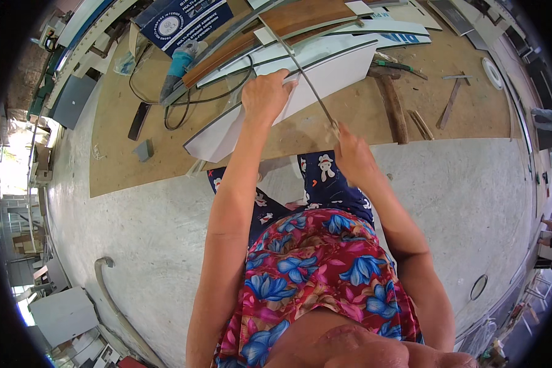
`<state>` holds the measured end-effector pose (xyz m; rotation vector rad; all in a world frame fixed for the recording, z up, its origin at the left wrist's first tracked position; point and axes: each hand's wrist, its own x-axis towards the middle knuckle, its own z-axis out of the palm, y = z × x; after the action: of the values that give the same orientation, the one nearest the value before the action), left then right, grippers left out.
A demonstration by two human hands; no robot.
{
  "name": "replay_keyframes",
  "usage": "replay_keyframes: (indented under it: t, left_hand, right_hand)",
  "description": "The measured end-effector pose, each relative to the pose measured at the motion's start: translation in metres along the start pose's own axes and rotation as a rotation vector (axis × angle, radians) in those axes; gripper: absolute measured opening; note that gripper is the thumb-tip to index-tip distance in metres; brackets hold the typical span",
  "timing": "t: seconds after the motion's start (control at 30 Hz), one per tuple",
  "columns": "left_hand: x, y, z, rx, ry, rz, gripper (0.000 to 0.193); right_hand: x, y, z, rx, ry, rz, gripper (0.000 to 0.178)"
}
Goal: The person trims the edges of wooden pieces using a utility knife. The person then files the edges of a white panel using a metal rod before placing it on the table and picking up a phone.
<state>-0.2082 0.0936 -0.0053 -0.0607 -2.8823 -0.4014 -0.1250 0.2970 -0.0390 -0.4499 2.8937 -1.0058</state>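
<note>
A white panel with a dark edge stands on its long side, slanting across the brown board in front of me. My left hand is closed over the panel's upper edge, thumb toward the right. To the right, my right hand wraps round the near end of a long, thin, straight metal tool, which looks like a file. This tool runs away from me across the panel's top edge, just right of my left hand, toward the stacked pieces. Its exact kind is unclear.
Behind lie stacked brown and white panels and a dark blue box. A blue-grey power tool with black cable lies left. Right are a wooden-handled hammer, a green-handled tool, wood strips and a white ring.
</note>
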Motion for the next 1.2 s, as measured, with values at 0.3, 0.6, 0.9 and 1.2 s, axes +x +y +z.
replay_keyframes:
  t: [0.3, 0.6, 0.9, 1.2]
  left_hand:
    - [-0.009, 0.005, 0.007, 0.115, 0.083, 0.073, 0.027]
    - [-0.003, 0.000, 0.000, 0.035, 0.042, 0.032, 0.034]
    - [-0.005, 0.006, -0.002, 0.031, 0.029, 0.012, 0.033]
    - [-0.004, 0.005, -0.002, 0.067, 0.042, 0.011, 0.029]
  right_hand:
    - [0.048, -0.020, -0.035, 0.048, -0.119, -0.034, 0.029]
    - [0.043, -0.023, -0.009, 0.035, -0.096, 0.036, 0.027]
    - [0.003, -0.012, -0.020, 0.072, -0.054, 0.099, 0.033]
    - [0.046, -0.028, -0.021, 0.081, -0.147, 0.105, 0.031]
